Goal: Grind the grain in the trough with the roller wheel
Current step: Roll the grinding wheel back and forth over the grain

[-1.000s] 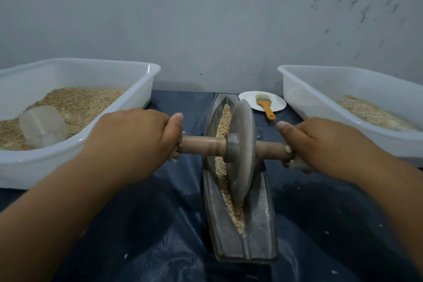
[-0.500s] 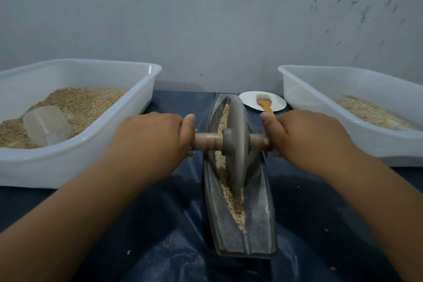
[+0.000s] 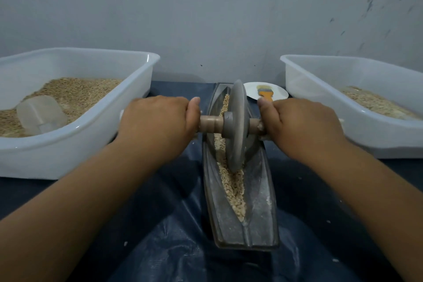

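I am looking down from the head camera at a long, narrow grey trough (image 3: 256,217) lying on a dark plastic sheet (image 3: 174,247), its long axis running straight away from me toward the wall, near end blunt, far end tapering. Pale grain (image 3: 232,184) is lying along the groove in its middle. A grey roller wheel (image 3: 237,126) is standing upright on edge in that groove, toward the far half of the trough, its rim sitting down among the grain. A wooden axle (image 3: 211,123) is passing through the hub crosswise, at right angles to the trough. My left hand (image 3: 158,125) is wrapping curled fingers around the left end of the axle, thumb lying along the top; my right hand (image 3: 302,126) is gripping the right end the same way. I judge the matched grip on both sides is keeping the thin wheel from tipping and letting weight bear evenly on the grain. A white tub (image 3: 96,135) of grain with a clear scoop (image 3: 41,114) is sitting to the left, and a second white tub (image 3: 357,130) to the right, probably supply and output. Beyond the trough, a small plate (image 3: 251,91) is holding an orange brush (image 3: 265,94).
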`<action>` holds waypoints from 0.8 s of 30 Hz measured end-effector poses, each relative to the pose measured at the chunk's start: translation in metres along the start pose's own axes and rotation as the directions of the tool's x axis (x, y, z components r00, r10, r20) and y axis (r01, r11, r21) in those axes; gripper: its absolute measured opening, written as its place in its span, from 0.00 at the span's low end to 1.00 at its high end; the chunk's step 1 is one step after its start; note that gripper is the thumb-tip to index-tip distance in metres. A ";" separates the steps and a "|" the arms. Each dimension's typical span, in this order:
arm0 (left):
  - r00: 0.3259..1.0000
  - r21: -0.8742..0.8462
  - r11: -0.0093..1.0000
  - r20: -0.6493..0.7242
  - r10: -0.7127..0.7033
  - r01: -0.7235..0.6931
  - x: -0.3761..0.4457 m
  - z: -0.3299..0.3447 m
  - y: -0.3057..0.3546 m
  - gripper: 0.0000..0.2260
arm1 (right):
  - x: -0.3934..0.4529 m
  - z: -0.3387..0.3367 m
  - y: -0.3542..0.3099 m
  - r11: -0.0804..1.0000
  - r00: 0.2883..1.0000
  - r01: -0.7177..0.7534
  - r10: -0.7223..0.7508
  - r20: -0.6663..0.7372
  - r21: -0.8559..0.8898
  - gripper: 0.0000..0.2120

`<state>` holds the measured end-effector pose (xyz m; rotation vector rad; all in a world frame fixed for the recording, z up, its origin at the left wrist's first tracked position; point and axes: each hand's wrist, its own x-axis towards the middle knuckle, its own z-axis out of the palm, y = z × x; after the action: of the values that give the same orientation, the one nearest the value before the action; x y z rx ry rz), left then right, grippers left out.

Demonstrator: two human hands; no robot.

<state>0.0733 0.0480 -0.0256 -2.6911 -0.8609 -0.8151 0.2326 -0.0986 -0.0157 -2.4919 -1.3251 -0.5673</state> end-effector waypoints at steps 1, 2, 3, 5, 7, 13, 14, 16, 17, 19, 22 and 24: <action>1.000 -0.031 0.999 0.026 0.009 -0.008 -0.004 -0.004 -0.002 0.23 | -0.003 -0.005 0.002 0.999 0.998 0.003 -0.005 0.057 0.045 0.28; 0.999 -0.063 0.998 0.050 0.020 -0.017 -0.009 -0.009 -0.004 0.23 | -0.009 -0.011 0.004 0.996 0.994 0.007 -0.016 0.104 0.084 0.29; 0.998 -0.080 0.996 0.056 0.034 -0.030 -0.014 -0.015 -0.006 0.24 | -0.015 -0.017 0.006 0.994 0.991 0.017 -0.031 0.134 0.107 0.30; 0.999 -0.063 0.997 0.015 0.051 -0.050 -0.022 -0.023 -0.007 0.24 | -0.023 -0.025 0.008 0.991 0.985 0.027 -0.048 0.165 0.131 0.32; 0.999 -0.047 0.998 -0.036 0.034 -0.036 -0.022 -0.024 -0.004 0.24 | -0.023 -0.023 0.009 0.992 0.988 0.018 -0.037 0.151 0.124 0.32; 0.998 0.046 0.999 -0.063 -0.001 0.004 0.000 -0.002 0.004 0.24 | -0.004 0.007 -0.003 0.999 0.996 -0.044 0.043 -0.080 -0.006 0.27; 0.999 0.051 0.999 -0.054 -0.009 0.011 0.000 -0.002 0.004 0.24 | -0.003 0.008 -0.003 0.999 0.997 -0.041 0.040 -0.070 -0.006 0.26; 1.000 0.039 0.999 -0.024 -0.002 0.003 -0.002 -0.003 0.004 0.24 | -0.002 0.004 -0.001 1.000 1.000 -0.020 0.021 -0.022 0.015 0.27; 1.000 0.016 1.000 -0.003 0.002 -0.002 -0.005 -0.006 0.002 0.24 | -0.004 -0.001 0.001 0.999 1.000 -0.008 0.008 0.015 0.041 0.27; 0.999 -0.037 0.999 0.034 -0.002 0.003 -0.012 -0.013 -0.003 0.24 | -0.011 -0.013 0.003 0.995 0.995 0.013 -0.023 0.095 0.098 0.29; 1.000 -0.064 0.998 -0.002 0.004 -0.004 -0.022 -0.024 -0.007 0.24 | -0.023 -0.028 0.004 0.990 0.985 0.031 -0.053 0.166 0.136 0.30; 0.999 -0.064 0.998 -0.046 -0.017 0.014 -0.023 -0.023 -0.005 0.24 | -0.024 -0.026 0.003 0.992 0.989 0.027 -0.044 0.141 0.122 0.31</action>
<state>0.0449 0.0330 -0.0194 -2.7119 -0.8602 -0.9194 0.2171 -0.1285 -0.0040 -2.4545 -1.4137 -0.3100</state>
